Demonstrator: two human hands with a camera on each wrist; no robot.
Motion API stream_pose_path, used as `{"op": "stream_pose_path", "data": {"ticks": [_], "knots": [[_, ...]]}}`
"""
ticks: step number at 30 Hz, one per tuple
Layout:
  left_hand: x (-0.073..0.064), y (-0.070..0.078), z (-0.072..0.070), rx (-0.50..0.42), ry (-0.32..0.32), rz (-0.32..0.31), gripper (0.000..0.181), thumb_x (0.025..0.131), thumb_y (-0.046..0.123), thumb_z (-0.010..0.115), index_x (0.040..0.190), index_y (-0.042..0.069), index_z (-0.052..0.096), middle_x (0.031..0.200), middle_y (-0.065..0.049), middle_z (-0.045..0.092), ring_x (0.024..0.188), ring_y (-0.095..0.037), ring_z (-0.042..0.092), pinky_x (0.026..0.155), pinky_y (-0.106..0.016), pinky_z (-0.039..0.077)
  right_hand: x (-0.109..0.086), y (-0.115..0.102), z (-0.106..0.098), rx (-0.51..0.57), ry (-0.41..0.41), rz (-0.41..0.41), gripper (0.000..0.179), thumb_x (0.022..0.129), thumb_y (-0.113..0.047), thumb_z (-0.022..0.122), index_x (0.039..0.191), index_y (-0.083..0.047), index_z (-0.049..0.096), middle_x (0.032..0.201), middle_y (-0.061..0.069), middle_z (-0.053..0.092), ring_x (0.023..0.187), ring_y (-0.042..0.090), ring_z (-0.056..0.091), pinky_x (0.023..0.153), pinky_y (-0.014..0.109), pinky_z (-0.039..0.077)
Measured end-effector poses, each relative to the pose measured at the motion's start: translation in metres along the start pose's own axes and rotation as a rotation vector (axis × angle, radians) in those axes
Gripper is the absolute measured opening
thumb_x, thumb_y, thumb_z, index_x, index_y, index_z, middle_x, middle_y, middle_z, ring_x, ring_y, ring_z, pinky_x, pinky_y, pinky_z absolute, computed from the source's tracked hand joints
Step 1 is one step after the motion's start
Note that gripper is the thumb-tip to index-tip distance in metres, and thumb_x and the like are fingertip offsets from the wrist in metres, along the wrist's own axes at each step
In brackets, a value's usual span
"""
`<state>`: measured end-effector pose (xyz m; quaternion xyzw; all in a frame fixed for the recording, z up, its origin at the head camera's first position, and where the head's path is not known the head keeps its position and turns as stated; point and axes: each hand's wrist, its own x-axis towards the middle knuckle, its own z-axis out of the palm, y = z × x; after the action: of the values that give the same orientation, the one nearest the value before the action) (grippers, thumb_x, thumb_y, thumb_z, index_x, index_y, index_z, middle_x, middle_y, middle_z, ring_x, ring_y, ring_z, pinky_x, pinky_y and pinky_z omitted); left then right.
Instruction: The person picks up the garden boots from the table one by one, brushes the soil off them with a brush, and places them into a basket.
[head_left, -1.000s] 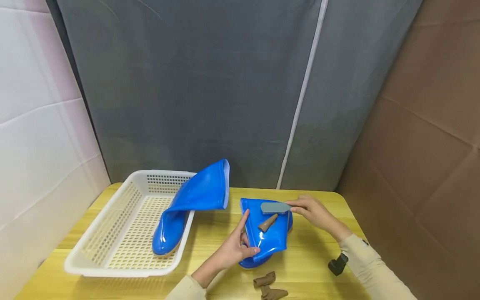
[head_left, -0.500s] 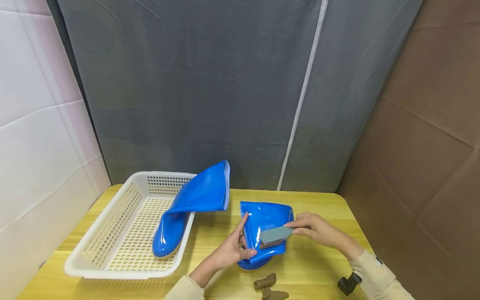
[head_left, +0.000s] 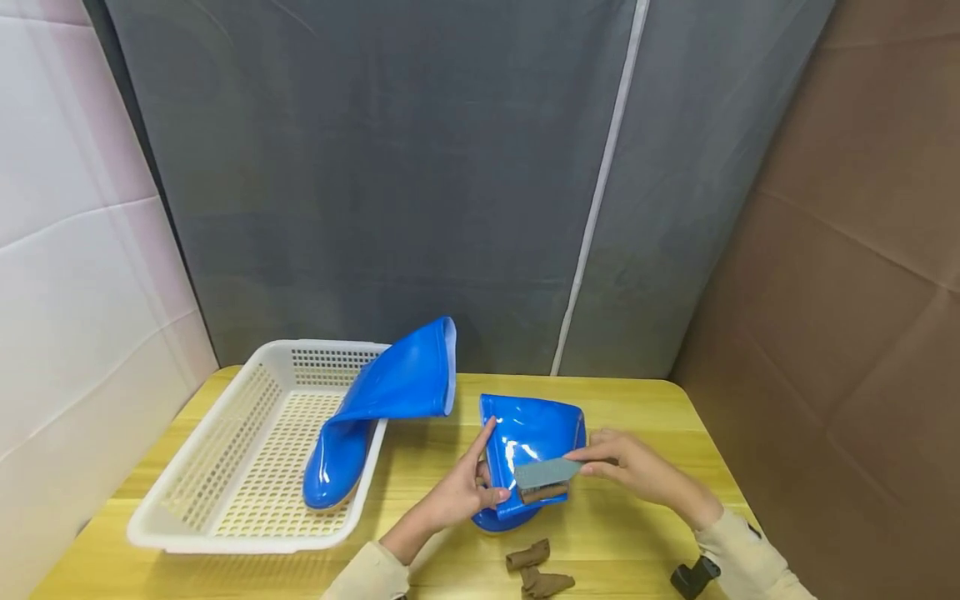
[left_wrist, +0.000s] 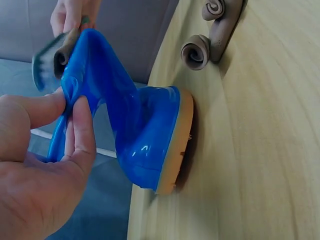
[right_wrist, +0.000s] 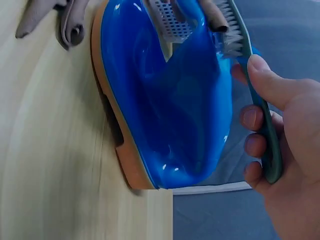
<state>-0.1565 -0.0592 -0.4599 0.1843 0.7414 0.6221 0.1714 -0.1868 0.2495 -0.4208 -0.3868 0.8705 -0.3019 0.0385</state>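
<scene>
A shiny blue rain boot (head_left: pixel 536 429) with a tan sole stands on the table, its shaft folded over. My left hand (head_left: pixel 461 498) pinches the shaft's edge between thumb and fingers, as the left wrist view shows. In my right hand (head_left: pixel 637 471) is the handle of a grey-green scrub brush (head_left: pixel 543 473), with pale bristles (right_wrist: pixel 233 37) facing the shaft. Under the brush, close to the shaft's near edge, lies a rolled brown clay-like piece (head_left: pixel 545 493). Two similar brown rolls (head_left: pixel 528 556) lie on the table in front of the boot.
At the left sits a white perforated plastic basket (head_left: pixel 247 544). A second blue boot (head_left: pixel 408 375) leans in it, shaft jutting over the basket's right side. Behind the wooden table (head_left: pixel 637 400) hangs a grey curtain (head_left: pixel 412 167); a brown panel (head_left: pixel 847 250) borders the right.
The right hand has swept the brush from the far part of the shaft toward its near edge, and the brown roll has moved along with it. The left hand keeps its hold.
</scene>
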Motion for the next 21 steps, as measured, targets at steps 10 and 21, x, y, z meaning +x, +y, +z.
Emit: {"op": "stream_pose_path", "data": {"ticks": [10, 21], "knots": [[0.004, 0.007, -0.007, 0.099, 0.049, 0.026, 0.102, 0.09, 0.009, 0.071, 0.161, 0.021, -0.002, 0.082, -0.012, 0.059, 0.071, -0.018, 0.063, 0.069, -0.028, 0.059, -0.028, -0.014, 0.012, 0.067, 0.004, -0.026, 0.027, 0.096, -0.029, 0.061, 0.121, -0.025, 0.072, 0.08, -0.013, 0.053, 0.079, -0.004, 0.042, 0.066, 0.015, 0.04], [0.009, 0.027, -0.007, 0.088, 0.112, 0.046, 0.101, 0.09, 0.01, 0.071, 0.161, 0.023, 0.0, 0.083, -0.013, 0.058, 0.075, -0.017, 0.062, 0.071, -0.03, 0.061, -0.056, -0.003, 0.035, 0.135, 0.051, -0.055, 0.029, 0.096, -0.019, 0.062, 0.123, -0.02, 0.072, 0.076, -0.008, 0.052, 0.076, -0.007, 0.039, 0.063, 0.014, 0.04]]}}
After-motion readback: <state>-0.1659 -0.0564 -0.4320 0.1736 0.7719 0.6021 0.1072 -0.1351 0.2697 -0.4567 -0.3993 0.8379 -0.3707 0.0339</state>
